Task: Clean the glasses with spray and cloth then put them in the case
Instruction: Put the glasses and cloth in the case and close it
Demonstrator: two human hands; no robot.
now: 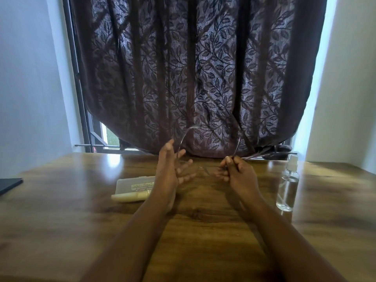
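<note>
Dark flat object [9, 185]: lying at the far left edge of the wooden tabletop [61, 220], only partly showing.

Case [135, 186]: pale, translucent, oblong, lying flat left of centre, with a line of small print on its lid; a cream-coloured roll or strip [130, 197] is lying along its near edge, touching it.

Left hand [171, 171]: hovering above the tabletop, fingers spread and loosely straight, palm facing right, gripping nothing; whether a fingertip is touching the frame is blurred.

Glasses [205, 169]: thin wire frame, nearly see-through lenses, hanging in the air between the two hands, above the tabletop and right of the case; the slim curved temple arms are rising up against the curtain. Detail is faint and blurred.

Right hand [237, 171]: fingers curling in, thumb and forefinger pinching the right side of the glasses.

Spray bottle [288, 186]: clear plastic, holding clear liquid, white pump top, standing upright at the right, well apart from the hands.

Behind: a dark leaf-patterned curtain [193, 68] is hanging over a window.
</note>
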